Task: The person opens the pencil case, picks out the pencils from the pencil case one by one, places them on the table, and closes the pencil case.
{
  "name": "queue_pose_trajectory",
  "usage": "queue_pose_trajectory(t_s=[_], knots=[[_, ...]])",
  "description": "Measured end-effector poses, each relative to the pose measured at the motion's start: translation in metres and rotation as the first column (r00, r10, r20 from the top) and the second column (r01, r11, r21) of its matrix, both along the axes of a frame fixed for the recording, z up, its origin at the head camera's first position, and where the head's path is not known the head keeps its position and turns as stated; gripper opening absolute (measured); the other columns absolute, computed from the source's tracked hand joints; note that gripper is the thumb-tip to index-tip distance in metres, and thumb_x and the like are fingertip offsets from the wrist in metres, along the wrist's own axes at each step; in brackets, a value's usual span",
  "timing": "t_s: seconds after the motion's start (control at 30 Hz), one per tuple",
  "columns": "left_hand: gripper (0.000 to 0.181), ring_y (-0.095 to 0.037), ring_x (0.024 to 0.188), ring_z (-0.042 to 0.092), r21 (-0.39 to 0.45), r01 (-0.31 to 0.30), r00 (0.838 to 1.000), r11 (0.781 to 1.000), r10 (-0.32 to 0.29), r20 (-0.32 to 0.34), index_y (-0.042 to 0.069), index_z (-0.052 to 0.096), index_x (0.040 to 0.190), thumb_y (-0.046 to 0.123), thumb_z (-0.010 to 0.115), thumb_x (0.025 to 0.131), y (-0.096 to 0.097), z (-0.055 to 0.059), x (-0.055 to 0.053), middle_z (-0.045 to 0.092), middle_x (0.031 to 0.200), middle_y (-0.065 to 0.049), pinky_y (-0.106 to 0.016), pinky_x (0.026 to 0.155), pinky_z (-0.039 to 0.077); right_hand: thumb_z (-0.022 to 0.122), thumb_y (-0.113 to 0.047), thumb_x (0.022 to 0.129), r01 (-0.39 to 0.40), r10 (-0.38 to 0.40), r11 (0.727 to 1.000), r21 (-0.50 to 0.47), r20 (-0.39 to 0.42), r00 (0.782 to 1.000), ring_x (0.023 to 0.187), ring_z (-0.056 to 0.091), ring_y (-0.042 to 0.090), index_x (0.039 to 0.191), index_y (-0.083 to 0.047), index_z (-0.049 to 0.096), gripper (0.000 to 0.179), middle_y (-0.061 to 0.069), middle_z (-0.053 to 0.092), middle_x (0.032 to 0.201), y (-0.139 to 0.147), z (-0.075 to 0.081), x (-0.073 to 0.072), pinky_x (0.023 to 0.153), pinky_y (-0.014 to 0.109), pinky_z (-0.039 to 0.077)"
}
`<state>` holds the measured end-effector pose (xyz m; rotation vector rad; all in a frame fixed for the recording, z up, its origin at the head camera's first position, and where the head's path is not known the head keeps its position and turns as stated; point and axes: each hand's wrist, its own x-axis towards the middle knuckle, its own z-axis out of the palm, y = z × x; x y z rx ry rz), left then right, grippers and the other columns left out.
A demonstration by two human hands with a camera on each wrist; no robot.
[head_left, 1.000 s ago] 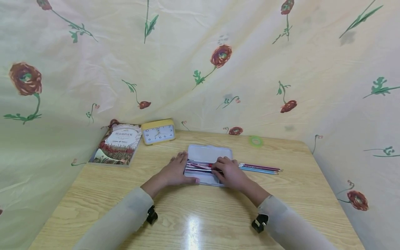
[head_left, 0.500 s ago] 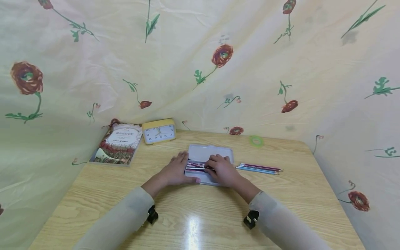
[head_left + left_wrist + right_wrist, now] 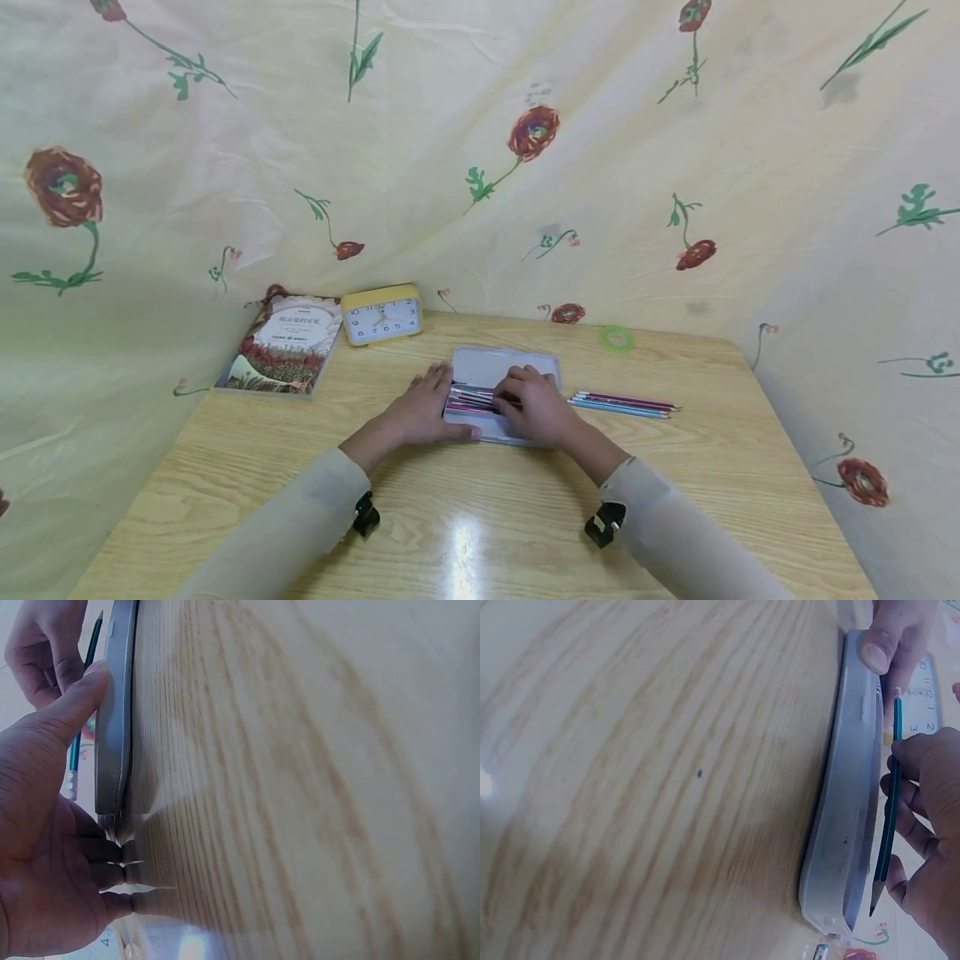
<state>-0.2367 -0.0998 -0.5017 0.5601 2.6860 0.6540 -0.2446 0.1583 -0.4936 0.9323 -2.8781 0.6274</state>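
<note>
Head view: I take 12 o'clock as the edge of the table [image 3: 525,517] at the floral fabric [image 3: 450,150], with the pencil case [image 3: 498,428] as the dial centre. The case lies open on the table, lid at 12 o'clock, with several loose pencils [image 3: 471,398] inside. The left hand [image 3: 420,412] sits at 9 o'clock, its fingers extended along the case's end and its thumb lying along the near edge. The right hand [image 3: 536,404] is over the case's 3 o'clock half, fingers bent. Beyond it at 3 o'clock, I see a pencil row [image 3: 626,406]. The tape roll [image 3: 617,337] is at 2 o'clock, the yellow clock [image 3: 382,321] at 10, and the book [image 3: 285,346] between 9 and 10.

Left wrist view: I read the case wall at 11 o'clock, with the left thumb pressed to it. Behind it, the dark green pencil [image 3: 88,664] stands point toward 12 o'clock. The right hand, at 11 o'clock, is partly hidden, so I cannot fully confirm its finger contact here.

Right wrist view: the right hand, at 3 o'clock, grips the dark green pencil along its shaft with bent fingers. The eraser end points to 12 o'clock, the sharpened tip to 6. The left thumb rests on the case rim at 1 o'clock.
</note>
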Motion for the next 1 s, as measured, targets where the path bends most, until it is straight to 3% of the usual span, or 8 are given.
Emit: queue_pose_trajectory(t_s=[0.2, 0.63, 1.0], knots=[[0.131, -0.038, 0.175, 0.010, -0.002, 0.005, 1.000, 1.000, -0.005, -0.003, -0.004, 0.015, 0.175, 0.080, 0.072, 0.091, 0.000, 0.001, -0.001, 0.013, 0.186, -0.021, -0.055, 0.143, 0.013, 0.078, -0.024, 0.105, 0.012, -0.012, 1.000, -0.015, -0.005, 1.000, 0.096, 0.058, 0.016, 0.110, -0.017, 0.082, 0.010, -0.003, 0.072, 0.104, 0.004, 0.004, -0.002, 0.082, 0.038, 0.041], [0.133, -0.037, 0.175, 0.011, 0.016, -0.006, 1.000, 1.000, 0.006, 0.004, -0.003, 0.016, 0.175, 0.080, 0.074, 0.090, 0.001, 0.002, 0.000, 0.014, 0.186, -0.021, -0.054, 0.143, 0.012, 0.081, -0.020, 0.101, 0.000, -0.004, 0.999, -0.032, -0.109, 0.994, 0.089, 0.055, 0.016, 0.102, -0.017, 0.083, 0.005, -0.002, 0.070, 0.097, 0.024, 0.008, -0.003, 0.076, 0.043, 0.046], [0.133, -0.038, 0.175, 0.010, 0.018, -0.011, 1.000, 1.000, 0.011, 0.005, -0.004, 0.015, 0.175, 0.079, 0.074, 0.089, 0.002, 0.000, -0.001, 0.014, 0.186, -0.021, -0.054, 0.143, 0.011, 0.082, -0.015, 0.099, 0.036, -0.040, 0.998, -0.048, -0.092, 0.995, 0.087, 0.052, 0.017, 0.102, -0.015, 0.085, 0.004, 0.000, 0.069, 0.097, 0.054, 0.012, 0.000, 0.078, 0.051, 0.048]])
